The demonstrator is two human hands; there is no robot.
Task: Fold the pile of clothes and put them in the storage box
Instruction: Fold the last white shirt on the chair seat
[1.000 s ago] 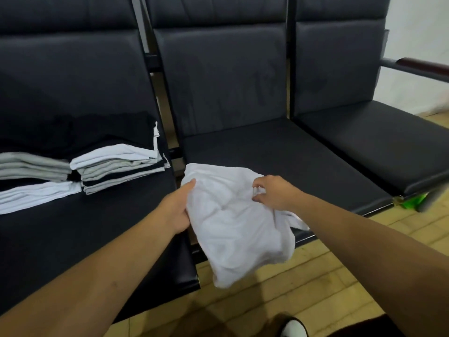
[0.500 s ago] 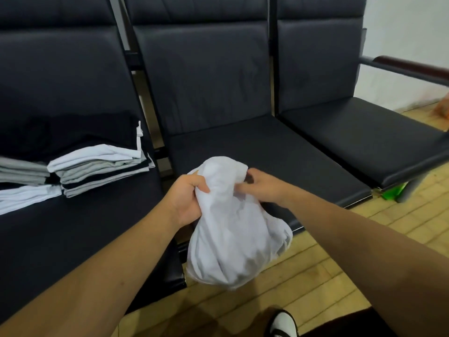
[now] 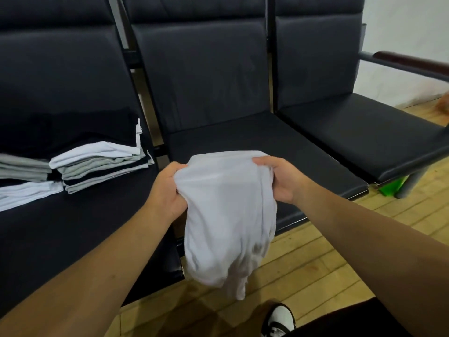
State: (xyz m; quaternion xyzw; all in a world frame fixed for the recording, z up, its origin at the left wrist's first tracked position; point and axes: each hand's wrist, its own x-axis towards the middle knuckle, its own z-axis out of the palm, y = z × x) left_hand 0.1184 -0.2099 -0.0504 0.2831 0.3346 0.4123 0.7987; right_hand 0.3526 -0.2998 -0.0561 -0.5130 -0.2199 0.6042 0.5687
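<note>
A crumpled white garment (image 3: 226,215) hangs in the air in front of the middle black seat (image 3: 243,139). My left hand (image 3: 167,190) grips its upper left edge and my right hand (image 3: 279,178) grips its upper right edge, with the top stretched between them. The cloth droops down past the seat's front edge toward the floor. Two stacks of folded white, grey and black clothes (image 3: 102,164) lie on the left seat (image 3: 73,227). No storage box is in view.
Three black padded seats stand in a row, the right seat (image 3: 364,132) with a dark armrest (image 3: 408,63). Wooden floor lies in front. A green object (image 3: 391,188) sits under the right seat. My black-and-white shoe (image 3: 279,319) shows at the bottom.
The garment has come off the middle seat's front edge. Both hands have shifted to its top corners and moved apart, so it now hangs stretched between them.
</note>
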